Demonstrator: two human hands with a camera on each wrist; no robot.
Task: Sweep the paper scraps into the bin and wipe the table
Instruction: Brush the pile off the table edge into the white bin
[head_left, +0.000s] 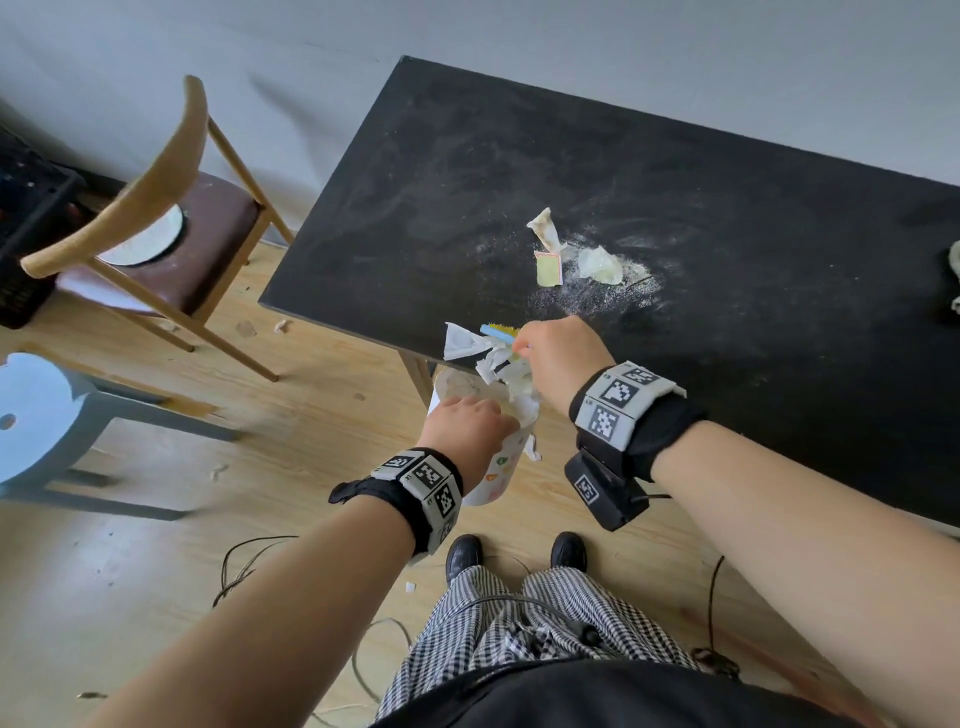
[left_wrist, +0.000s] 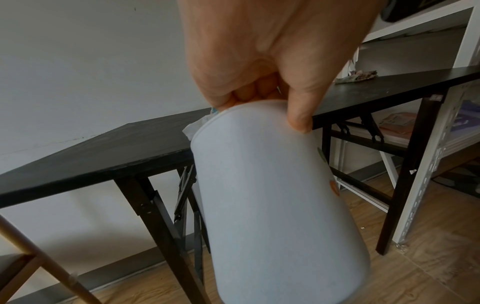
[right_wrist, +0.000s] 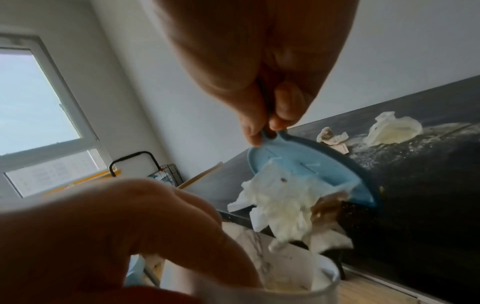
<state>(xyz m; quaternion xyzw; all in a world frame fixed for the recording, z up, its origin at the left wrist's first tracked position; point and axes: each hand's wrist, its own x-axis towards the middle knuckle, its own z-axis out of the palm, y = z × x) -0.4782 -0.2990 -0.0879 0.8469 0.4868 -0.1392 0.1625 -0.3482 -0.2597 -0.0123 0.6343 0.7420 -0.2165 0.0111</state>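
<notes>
Crumpled paper scraps (head_left: 488, 353) tip off the table's (head_left: 727, 415) near edge, light and floppy, sure to flutter. The right hand (head_left: 563, 358) pinches the blue brush (right_wrist: 311, 174) by its handle; the left hand (head_left: 467, 423) grips the bin (left_wrist: 272, 205) by its rim just below. More scraps (head_left: 571, 254) lie farther in, amid powder.

Just beyond the right hand (head_left: 558, 358), crumpled paper (head_left: 488, 353) is hanging over the table (head_left: 727, 364) edge, filling the gap down to the bin (left_wrist: 272, 205) below the fingers. Farther past the fingertips, three scraps (head_left: 571, 254) are lying in powder, with bare tabletop stretching around them. A chair (head_left: 156, 208) is standing well off past the left hand (head_left: 467, 426).
</notes>
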